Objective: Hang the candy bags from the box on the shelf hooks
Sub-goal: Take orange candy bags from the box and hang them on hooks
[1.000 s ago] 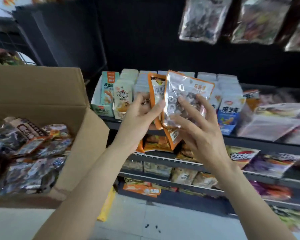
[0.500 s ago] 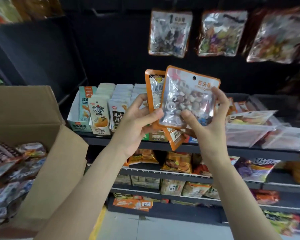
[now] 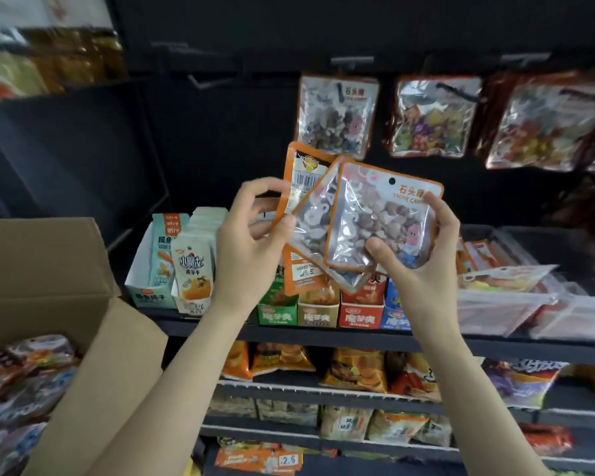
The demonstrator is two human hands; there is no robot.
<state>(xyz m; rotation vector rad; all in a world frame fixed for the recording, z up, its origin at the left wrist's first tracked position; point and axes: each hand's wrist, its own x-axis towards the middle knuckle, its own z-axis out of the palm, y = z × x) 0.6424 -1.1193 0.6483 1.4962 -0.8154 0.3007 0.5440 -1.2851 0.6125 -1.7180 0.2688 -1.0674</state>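
Note:
My right hand (image 3: 423, 255) grips an orange-edged clear bag of stone candy (image 3: 378, 218) by its lower right corner, with the hang hole at the top facing me. My left hand (image 3: 251, 242) pinches two more candy bags (image 3: 306, 201) fanned out behind it, one showing a barcode. Just above hangs a matching stone candy bag (image 3: 335, 115) on a hook of the dark back panel. The cardboard box (image 3: 83, 304) with several more candy bags (image 3: 24, 379) stands at the lower left.
Two more bags of colourful sweets (image 3: 430, 118) hang to the right of the matching one. An empty hook (image 3: 203, 80) juts out to its left. Below the hands a shelf (image 3: 323, 334) carries snack cartons, and lower shelves hold chip bags.
Both hands have risen with the bags toward the hanging row. The front bag has separated from the two behind it. The view has tilted upward, and the box has slid lower left.

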